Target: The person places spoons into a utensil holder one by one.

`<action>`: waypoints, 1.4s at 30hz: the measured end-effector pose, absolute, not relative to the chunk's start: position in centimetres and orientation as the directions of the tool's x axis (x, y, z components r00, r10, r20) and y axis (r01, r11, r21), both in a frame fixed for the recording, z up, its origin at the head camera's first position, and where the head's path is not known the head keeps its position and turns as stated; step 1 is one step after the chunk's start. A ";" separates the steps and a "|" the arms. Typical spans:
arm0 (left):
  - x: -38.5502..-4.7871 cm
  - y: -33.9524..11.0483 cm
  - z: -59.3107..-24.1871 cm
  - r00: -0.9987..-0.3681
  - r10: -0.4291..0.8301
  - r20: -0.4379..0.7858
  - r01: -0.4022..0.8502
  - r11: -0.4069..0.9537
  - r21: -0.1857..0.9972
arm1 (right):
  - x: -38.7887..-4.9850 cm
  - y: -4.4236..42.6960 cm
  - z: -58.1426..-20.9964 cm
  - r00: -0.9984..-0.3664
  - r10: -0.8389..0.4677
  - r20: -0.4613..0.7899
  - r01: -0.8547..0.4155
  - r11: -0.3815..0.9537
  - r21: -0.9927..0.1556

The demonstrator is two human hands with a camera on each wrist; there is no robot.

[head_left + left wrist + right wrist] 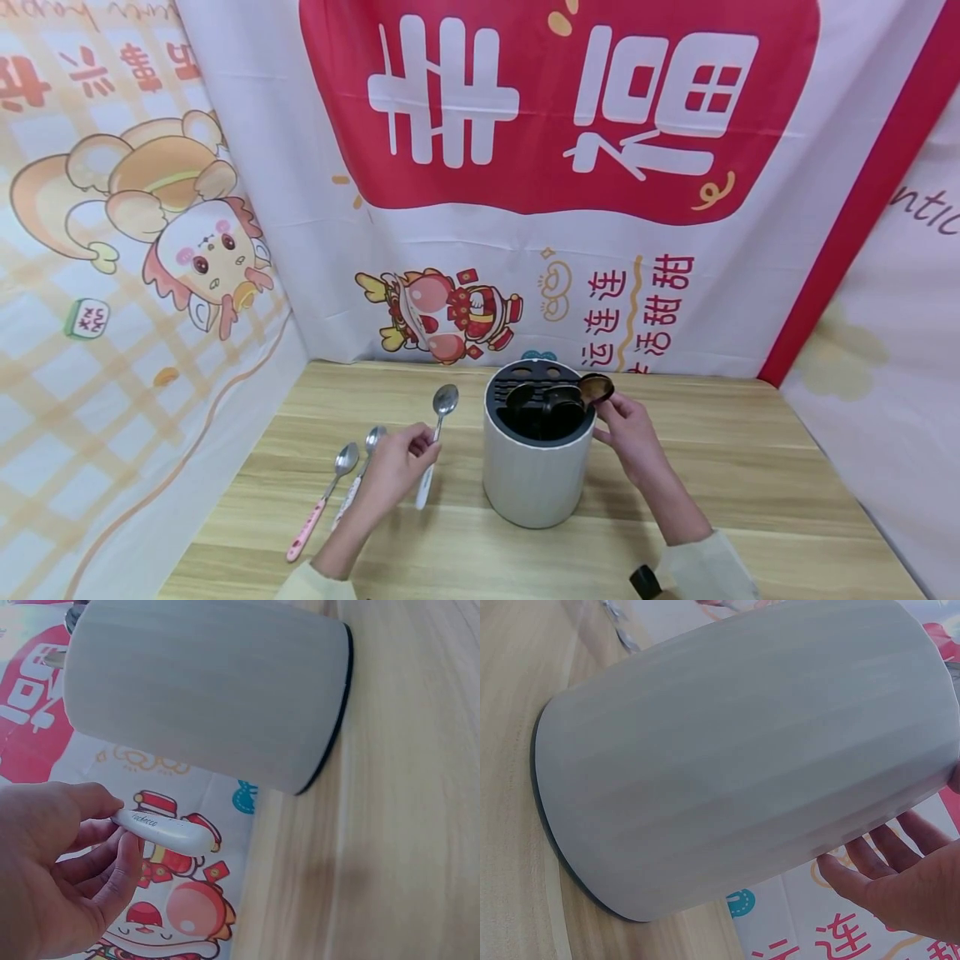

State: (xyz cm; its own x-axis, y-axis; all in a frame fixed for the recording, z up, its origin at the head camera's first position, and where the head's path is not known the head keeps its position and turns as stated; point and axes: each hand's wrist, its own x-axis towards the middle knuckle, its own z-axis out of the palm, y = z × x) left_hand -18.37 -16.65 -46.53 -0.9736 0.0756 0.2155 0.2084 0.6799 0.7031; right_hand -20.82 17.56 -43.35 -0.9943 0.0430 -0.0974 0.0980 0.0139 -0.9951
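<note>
A metal spoon (444, 402) with a white handle (169, 831) stands tilted, bowl upward, its handle pinched between the thumb and fingers of my left hand (401, 462). Just right of it is a pale grey cylindrical utensil holder (534, 483) with a black slotted top (534, 373). Dark spoons (562, 397) stick out of the holder, one with a brownish bowl (597, 387) at the right rim. Against the holder's right side, near the rim, my right hand (630, 429) rests with fairly straight fingers (847, 877) touching the wall.
Left of my left hand lie two more metal spoons, one with a pink handle (306, 533) and one with a patterned white handle (348, 500). The wooden table (712, 467) ends at a printed cloth backdrop (465, 250). A dark object (645, 581) shows beside the right sleeve.
</note>
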 end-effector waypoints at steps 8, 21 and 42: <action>-18.1 -16.0 -45.3 -0.948 0.068 0.312 0.280 0.648 0.709 | -20.8 17.6 -43.4 -0.994 0.036 -0.101 0.101 0.015 -0.995; -17.3 -14.8 -43.3 -0.957 0.025 0.289 0.244 0.606 0.757 | -20.8 17.6 -43.4 -0.993 0.028 -0.117 0.118 0.029 -0.993; -17.2 -12.4 -40.0 -0.898 0.049 0.438 0.419 0.406 0.813 | -20.8 17.6 -43.3 -0.994 0.030 -0.106 0.106 0.013 -0.994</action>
State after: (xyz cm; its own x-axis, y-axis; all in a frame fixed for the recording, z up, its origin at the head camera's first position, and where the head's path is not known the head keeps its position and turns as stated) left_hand -17.15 -12.38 -40.03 -0.8977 0.0495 0.4378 0.4186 0.4056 0.8125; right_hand -20.80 17.57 -43.34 -0.9939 0.0304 -0.1060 0.1064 0.0127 -0.9942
